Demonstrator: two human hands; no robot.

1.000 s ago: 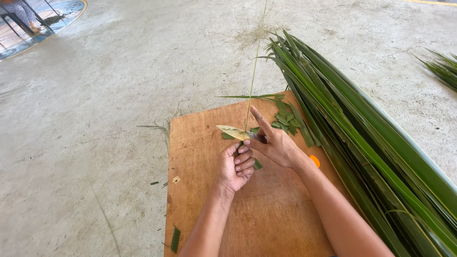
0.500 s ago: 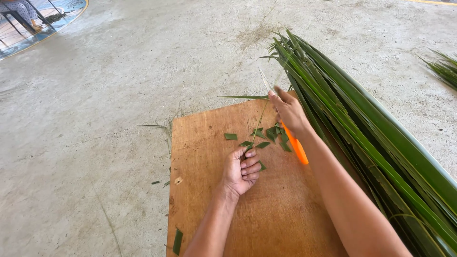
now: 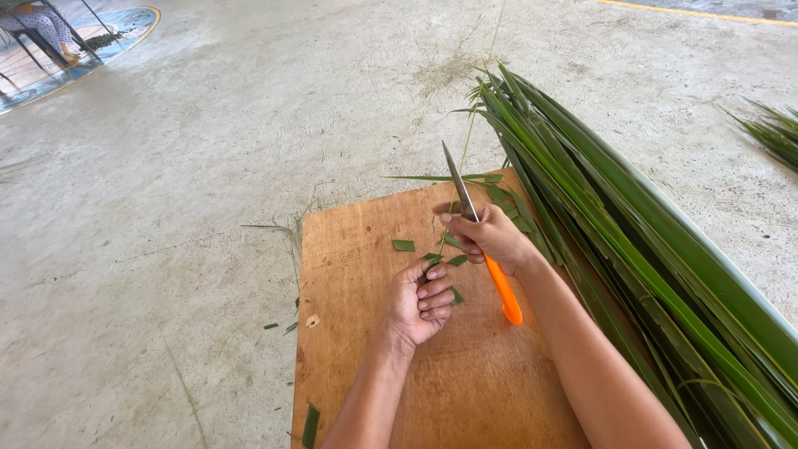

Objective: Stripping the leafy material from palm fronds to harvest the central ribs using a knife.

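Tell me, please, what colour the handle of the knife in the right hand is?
Bright orange; the knife handle shows best in the head view.

Both forearms are bare from the lower edge of the view up to the wrists, with no sleeves or cuffs on them. The left hand [image 3: 422, 301] and the right hand [image 3: 489, 237] wear no gloves, rings, watch or bracelets.

Bare grey concrete floor [image 3: 208, 166] in daylight, a round patterned mat [image 3: 79, 50] at far left.
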